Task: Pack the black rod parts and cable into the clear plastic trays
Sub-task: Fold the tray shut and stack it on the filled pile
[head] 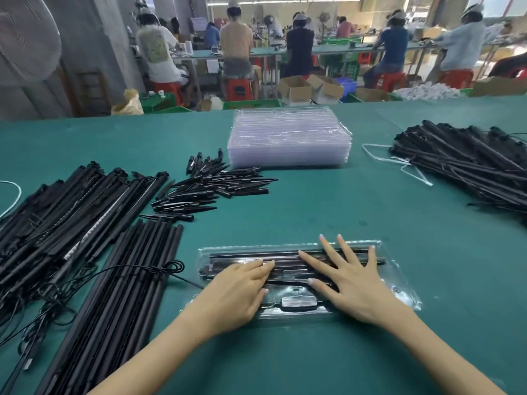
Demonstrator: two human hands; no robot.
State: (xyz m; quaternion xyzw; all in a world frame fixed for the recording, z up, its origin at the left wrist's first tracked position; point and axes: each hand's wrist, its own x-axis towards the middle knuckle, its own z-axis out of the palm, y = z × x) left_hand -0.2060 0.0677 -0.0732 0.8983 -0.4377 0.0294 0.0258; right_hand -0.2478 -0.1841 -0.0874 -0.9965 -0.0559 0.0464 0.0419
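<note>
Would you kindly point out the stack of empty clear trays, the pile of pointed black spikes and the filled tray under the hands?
Stack of empty trays [289,138], head view, top face.
Pointed spikes [211,185], head view, pile's middle.
Filled tray [400,283], head view, right rim.

A green-covered workbench carries a filled clear tray at the near edge, a stack of empty trays behind it, black spikes and long rods at left, and bundled rods at right.
</note>
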